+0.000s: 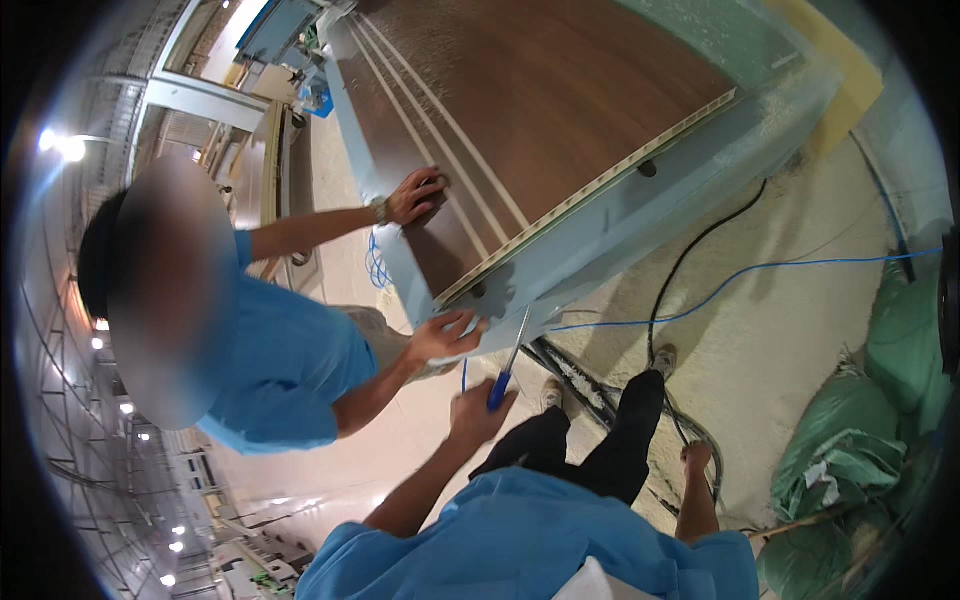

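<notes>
We see our left hand [475, 410] with fingers curled tight around a blue-handled screwdriver [508, 362], its tip at the brown panel's [520, 120] corner. Our right hand [697, 458] hangs loosely open, holding nothing. Beside that corner, a co-worker's hand [447, 333] presses the panel's edge.

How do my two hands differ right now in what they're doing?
The left hand is raised toward the brown panel and grips a blue-handled screwdriver, shaft pointing at the panel's corner; the right hand hangs low by the leg, holding nothing visible. The left sits close to the co-worker's hand; the right is well clear of it. Both are bare.
</notes>
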Available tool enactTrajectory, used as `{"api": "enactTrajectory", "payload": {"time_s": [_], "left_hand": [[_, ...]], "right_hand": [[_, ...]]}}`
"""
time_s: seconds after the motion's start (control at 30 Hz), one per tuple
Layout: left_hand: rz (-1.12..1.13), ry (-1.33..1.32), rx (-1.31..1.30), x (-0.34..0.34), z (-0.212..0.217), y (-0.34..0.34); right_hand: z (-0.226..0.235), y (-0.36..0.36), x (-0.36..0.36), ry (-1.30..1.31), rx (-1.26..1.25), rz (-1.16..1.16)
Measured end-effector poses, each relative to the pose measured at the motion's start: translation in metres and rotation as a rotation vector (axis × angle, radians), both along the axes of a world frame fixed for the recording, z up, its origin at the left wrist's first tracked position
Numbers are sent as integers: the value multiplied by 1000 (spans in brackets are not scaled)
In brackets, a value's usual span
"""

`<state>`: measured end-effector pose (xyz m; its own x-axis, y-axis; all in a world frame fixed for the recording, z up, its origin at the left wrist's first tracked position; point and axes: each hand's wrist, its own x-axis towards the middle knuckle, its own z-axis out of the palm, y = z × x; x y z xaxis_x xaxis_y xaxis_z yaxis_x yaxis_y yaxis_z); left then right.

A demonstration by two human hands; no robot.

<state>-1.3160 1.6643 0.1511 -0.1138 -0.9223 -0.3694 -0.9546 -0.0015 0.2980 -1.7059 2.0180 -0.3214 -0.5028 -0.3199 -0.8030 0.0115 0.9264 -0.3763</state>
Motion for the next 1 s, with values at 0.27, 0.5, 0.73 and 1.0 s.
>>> {"api": "enactTrajectory", "payload": {"time_s": [0.27,0.5,0.73,1.0], "left_hand": [[-15,77,-354,78,19,-120],[200,46,-276,103,42,-231],[247,15,-257,115,70,-305],[-223,-186,-119,98,41,-260]], "right_hand": [[194,-112,133,-76,-513,-498],[230,-74,237,110,-513,-289],[210,99,265,-176,-386,-1032],[229,140,243,-120,-323,-1171]]}}
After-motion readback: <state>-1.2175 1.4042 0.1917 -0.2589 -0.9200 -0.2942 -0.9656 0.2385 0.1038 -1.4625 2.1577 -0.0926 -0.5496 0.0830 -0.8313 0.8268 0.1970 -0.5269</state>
